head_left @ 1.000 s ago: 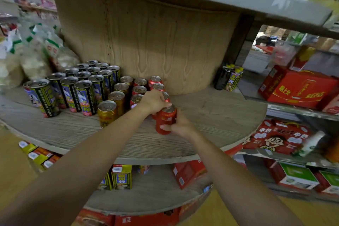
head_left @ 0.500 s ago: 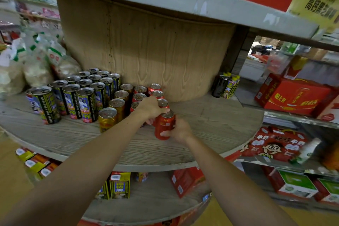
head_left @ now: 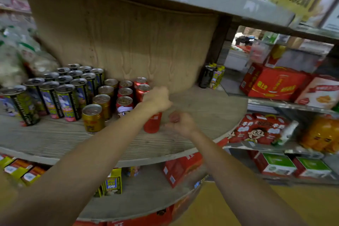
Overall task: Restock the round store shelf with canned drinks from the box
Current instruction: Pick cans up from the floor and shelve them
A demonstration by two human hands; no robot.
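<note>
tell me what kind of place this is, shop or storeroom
Most likely a small grocery shop. A round wooden display shelf holds neat rows of tall black-and-yellow drink cans and short gold cans. Metal racks on the right carry red gift cartons facing outward, as for customers.

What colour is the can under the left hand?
Red can, below the left hand; head view.

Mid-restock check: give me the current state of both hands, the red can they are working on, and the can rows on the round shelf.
Left hand: curled over the top of the front red drink can.
Right hand: loosely curled beside that can; contact unclear.
Front red drink can: upright on the round wooden shelf.
Gold cans: upright in a row.
Tall black-and-yellow cans: upright, grouped at left.
</note>
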